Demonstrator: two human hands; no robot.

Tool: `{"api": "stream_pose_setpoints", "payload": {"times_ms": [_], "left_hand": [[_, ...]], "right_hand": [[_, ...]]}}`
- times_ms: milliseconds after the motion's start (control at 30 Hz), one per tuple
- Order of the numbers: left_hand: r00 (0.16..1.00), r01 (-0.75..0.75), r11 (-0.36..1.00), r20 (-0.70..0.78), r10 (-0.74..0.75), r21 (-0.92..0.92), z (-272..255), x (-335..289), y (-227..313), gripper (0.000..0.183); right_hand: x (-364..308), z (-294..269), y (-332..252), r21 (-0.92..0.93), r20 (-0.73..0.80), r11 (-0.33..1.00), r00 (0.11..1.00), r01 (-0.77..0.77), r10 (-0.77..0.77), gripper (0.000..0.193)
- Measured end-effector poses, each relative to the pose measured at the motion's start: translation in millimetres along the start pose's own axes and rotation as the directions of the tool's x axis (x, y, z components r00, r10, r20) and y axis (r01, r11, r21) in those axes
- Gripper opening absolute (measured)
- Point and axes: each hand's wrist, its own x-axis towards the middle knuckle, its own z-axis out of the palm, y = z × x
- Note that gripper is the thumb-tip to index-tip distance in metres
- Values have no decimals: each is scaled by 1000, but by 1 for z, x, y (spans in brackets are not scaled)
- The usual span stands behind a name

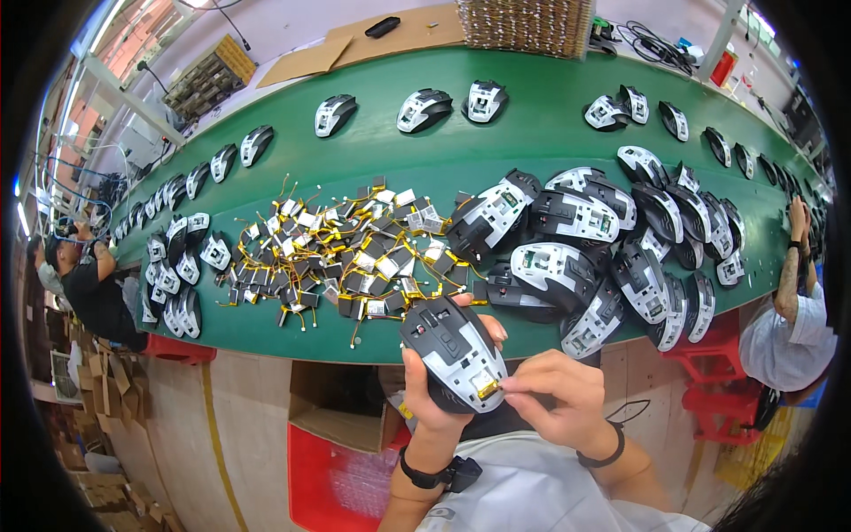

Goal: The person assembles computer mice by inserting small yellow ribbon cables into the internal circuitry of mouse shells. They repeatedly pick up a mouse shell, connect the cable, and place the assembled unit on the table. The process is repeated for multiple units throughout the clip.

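Observation:
My left hand (424, 390) is wrapped round a black and silver computer mouse (450, 346), its underside turned up in front of me at the table's near edge. At the near end of that underside sits a small battery (487, 388) with yellow tape. The thumb and forefinger of my right hand (567, 399) are pinched together at the battery's edge; its wires are too small to make out. Just beyond the mouse, a wide heap of small silver and dark batteries (368, 263) with yellow wires lies on the green table (292, 168).
Piled mice (558, 270) lie right of the batteries, and a smaller group (186, 268) lies left. More mice (424, 110) stand in a row along the far side. Below the edge are a cardboard box (341, 412) and a red bin (310, 483). Co-workers sit at both sides.

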Motion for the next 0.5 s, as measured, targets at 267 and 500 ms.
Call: {"api": "stream_pose_setpoints", "payload": {"times_ms": [267, 500], "left_hand": [[997, -69, 997, -33, 70, 33, -2, 0, -5, 83], [997, -22, 999, -68, 19, -38, 0, -2, -3, 78]], "right_hand": [[10, 3, -5, -154, -11, 983, 994, 101, -104, 21], [12, 9, 0, -69, 18, 998, 1000, 11, -10, 22]]}}
